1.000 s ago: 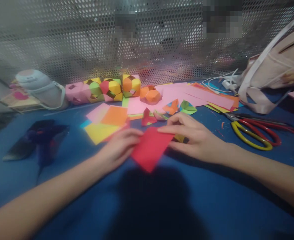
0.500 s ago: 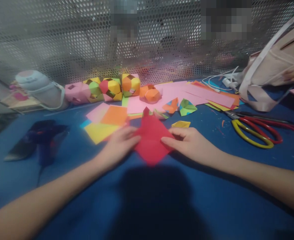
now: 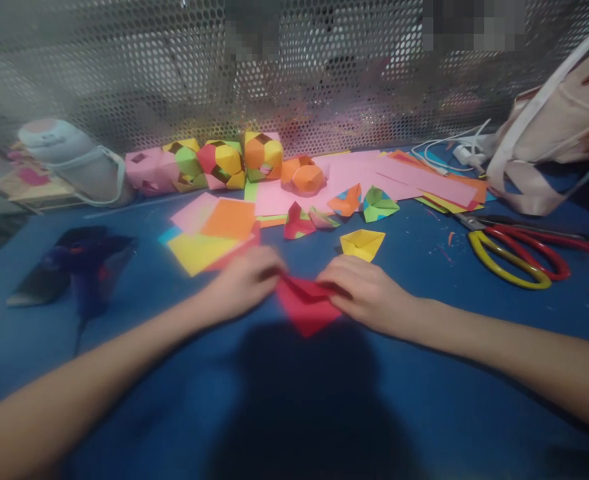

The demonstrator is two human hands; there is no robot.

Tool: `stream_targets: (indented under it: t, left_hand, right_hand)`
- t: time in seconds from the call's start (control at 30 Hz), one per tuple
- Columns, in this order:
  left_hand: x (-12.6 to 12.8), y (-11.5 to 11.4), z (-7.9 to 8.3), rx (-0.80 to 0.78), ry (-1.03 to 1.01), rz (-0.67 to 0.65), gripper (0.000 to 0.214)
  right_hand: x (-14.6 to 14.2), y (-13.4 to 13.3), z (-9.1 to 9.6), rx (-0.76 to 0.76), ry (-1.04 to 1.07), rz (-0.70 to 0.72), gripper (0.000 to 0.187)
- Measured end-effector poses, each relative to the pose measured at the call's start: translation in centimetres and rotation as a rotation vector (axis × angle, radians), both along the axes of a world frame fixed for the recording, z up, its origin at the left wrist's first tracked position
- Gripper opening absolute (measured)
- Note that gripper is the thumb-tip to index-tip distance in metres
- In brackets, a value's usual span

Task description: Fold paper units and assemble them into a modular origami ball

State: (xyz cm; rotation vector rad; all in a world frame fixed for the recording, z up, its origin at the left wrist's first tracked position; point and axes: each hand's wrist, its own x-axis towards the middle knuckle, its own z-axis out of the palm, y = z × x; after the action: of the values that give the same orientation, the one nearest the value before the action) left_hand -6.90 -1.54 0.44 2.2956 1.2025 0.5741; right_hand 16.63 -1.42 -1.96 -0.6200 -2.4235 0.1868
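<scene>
Red paper (image 3: 307, 315) has gone from spread diamond to downward-pointing triangle just below frame centre, its long edge running left-right. Left hand (image 3: 241, 280) and right hand (image 3: 369, 290) pinch opposite ends, equally near.

No legible text — no readable labels, brands, numbers or signs.

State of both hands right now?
Left hand: closed, holding the red paper by its left side.
Right hand: closed, holding the red paper by its right side.
</scene>
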Motion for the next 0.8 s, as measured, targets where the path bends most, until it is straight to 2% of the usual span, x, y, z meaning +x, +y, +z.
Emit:
stream_targets:
  t: [0.1, 0.27, 0.4, 0.5, 0.63, 0.8]
  left_hand:
    - [-0.5, 0.5, 0.3, -0.019, 0.049, -0.059, 0.015]
    - [-0.8, 0.8, 0.6, -0.016, 0.102, -0.14, 0.017]
    - [-1.1, 1.1, 0.9, -0.041, 0.107, -0.189, 0.015]
    - [-1.3, 1.2, 1.2, -0.06, 0.109, -0.207, 0.014]
    - [-1.2, 1.2, 1.3, -0.031, 0.132, -0.191, 0.014]
    - [-1.0, 1.0, 1.0, 0.045, 0.182, -0.191, 0.015]
  right_hand:
    - [-0.1, 0.0, 0.1, 0.06, -0.048, 0.017, 0.017]
    - [-0.5, -0.2, 0.1, 0.075, -0.031, -0.013, 0.02]
    - [-0.4, -0.2, 0.0, 0.127, -0.04, 0.043, 0.022]
    - [-0.3, -0.1, 0.1, 0.202, -0.084, 0.086, 0.027]
    - [-0.3, 0.5, 0.4, 0.288, -0.155, 0.076, 0.034]
    - [-0.3, 0.7, 0.2, 0.293, -0.13, 0.033, 0.027]
